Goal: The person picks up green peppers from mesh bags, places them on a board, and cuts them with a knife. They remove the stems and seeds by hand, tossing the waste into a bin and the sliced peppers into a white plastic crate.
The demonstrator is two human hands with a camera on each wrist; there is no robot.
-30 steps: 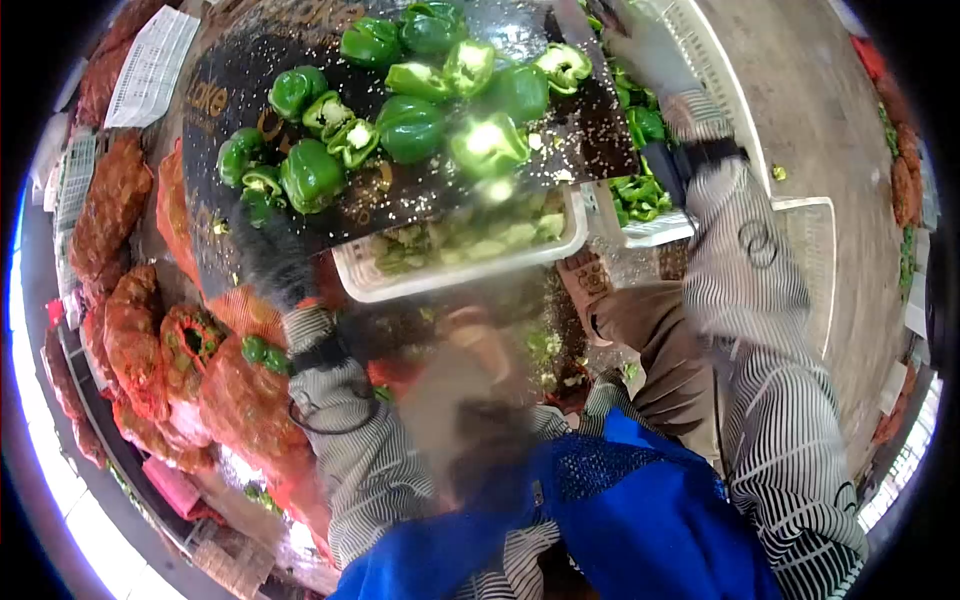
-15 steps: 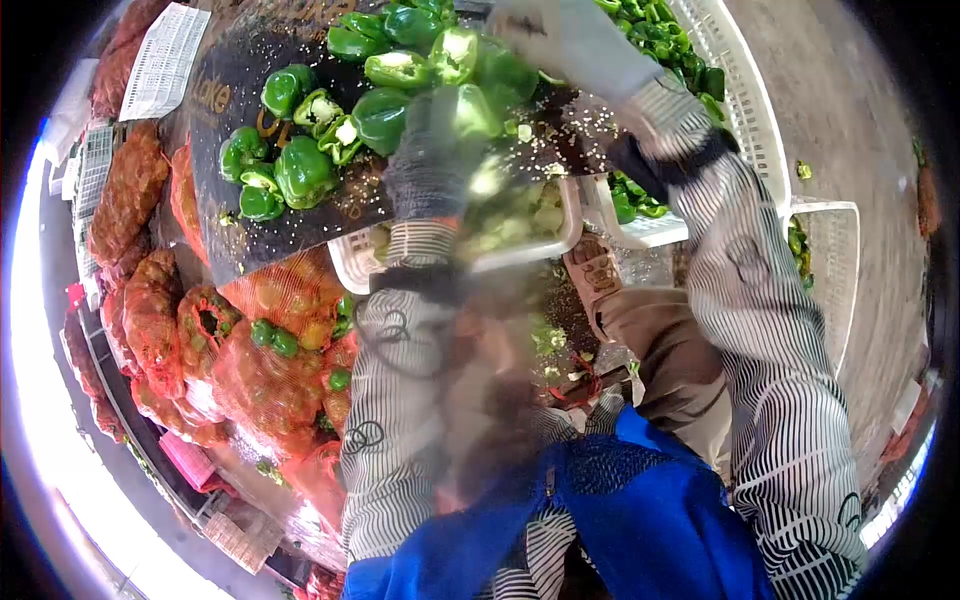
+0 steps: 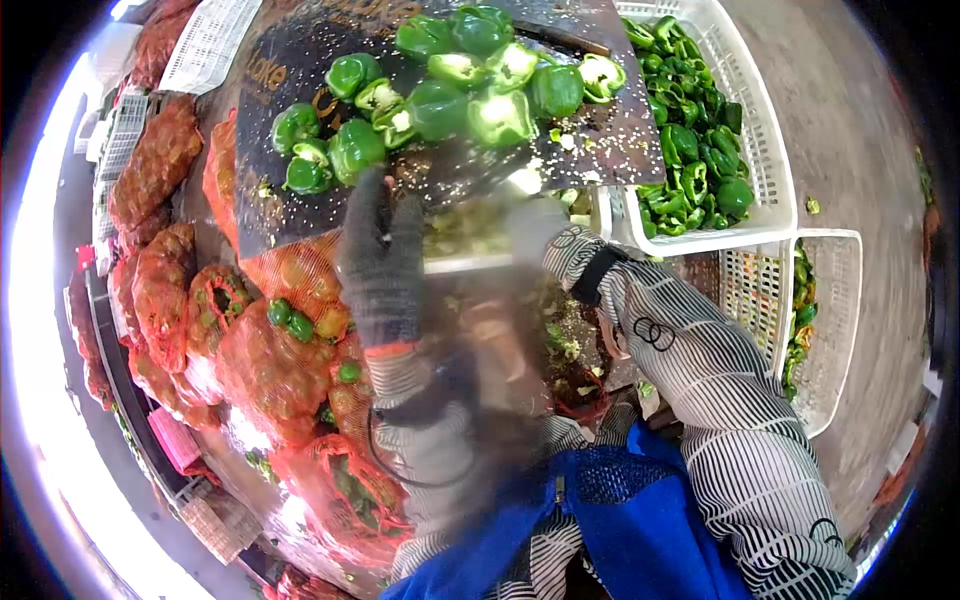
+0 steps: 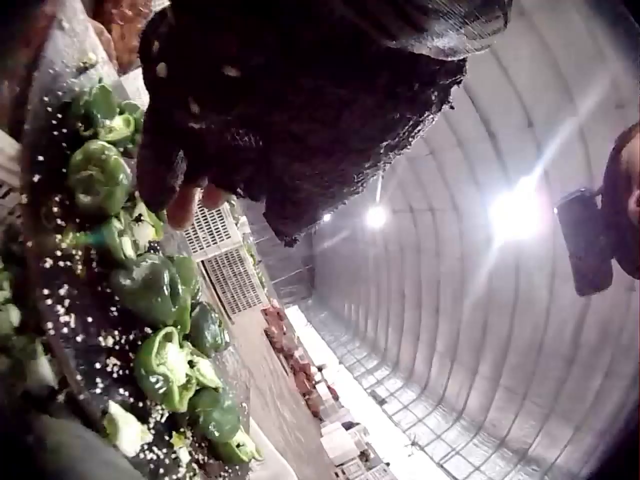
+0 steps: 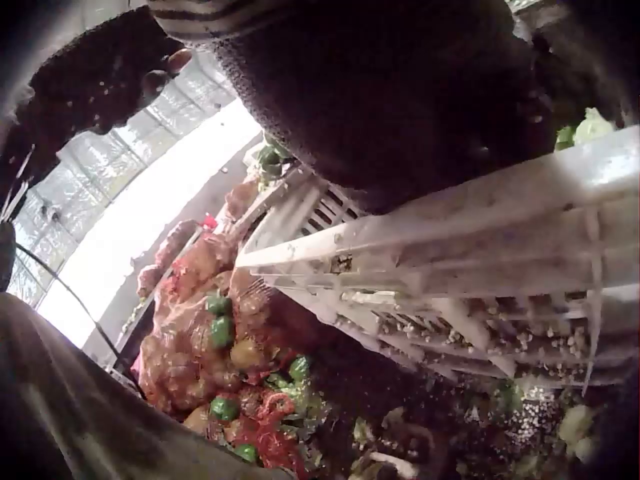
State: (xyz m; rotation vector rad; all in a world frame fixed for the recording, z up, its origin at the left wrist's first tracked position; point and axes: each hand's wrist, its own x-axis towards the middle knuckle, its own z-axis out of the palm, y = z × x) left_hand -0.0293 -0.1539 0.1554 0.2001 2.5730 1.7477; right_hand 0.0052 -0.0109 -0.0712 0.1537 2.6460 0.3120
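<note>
In the head view my left hand (image 3: 385, 255), in a dark grey glove, is at the near edge of the black board (image 3: 280, 220), its fingers extended toward a whole green bell pepper (image 3: 357, 150). The left wrist view shows the dark glove (image 4: 270, 110) with bare fingertips poking out, beside the peppers. My right hand (image 3: 538, 225), blurred, is over the white tray (image 3: 460, 264) of pale pepper cores below the board. In the right wrist view it overlaps the rim of a white slotted container (image 5: 450, 225); its fingers are hidden. A knife (image 3: 565, 38) lies at the board's far side near cut-open peppers (image 3: 502, 118).
To the right stands a white crate (image 3: 765, 150) of cut green peppers, with another crate (image 3: 830, 330) nearer me. Red mesh sacks (image 3: 275, 365) of vegetables crowd the floor at left. White seeds are scattered over the board.
My right hand has come from the board's far right down to the tray. The left hand swung right over the board, then back left. The knife now shows on the board.
</note>
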